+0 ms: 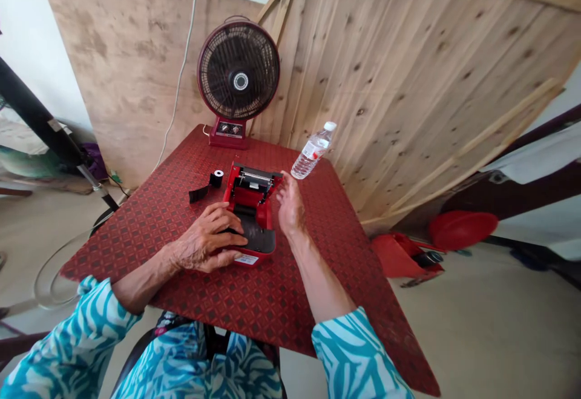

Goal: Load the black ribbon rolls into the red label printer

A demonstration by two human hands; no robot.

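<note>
A red and black label printer [258, 237] stands on the table with its cover raised, showing the rollers and black parts inside. My left hand [209, 237] rests across the printer's near left side, fingers spread and lying on it. At the raised cover's [256, 176] right edge, my right hand [289, 204] has its fingertips closed on the corner; part of that grip is hidden. Left of the printer lies a small roll with a black outer strip and a white core [216, 178], its loose end trailing on the table.
Behind the printer, a clear water bottle [313, 152] stands at the right and a dark red fan [239, 78] at the table's back edge. The red patterned table [318, 302] meets a wooden panel [408, 72]. A red bag [394, 257] sits on the floor to the right.
</note>
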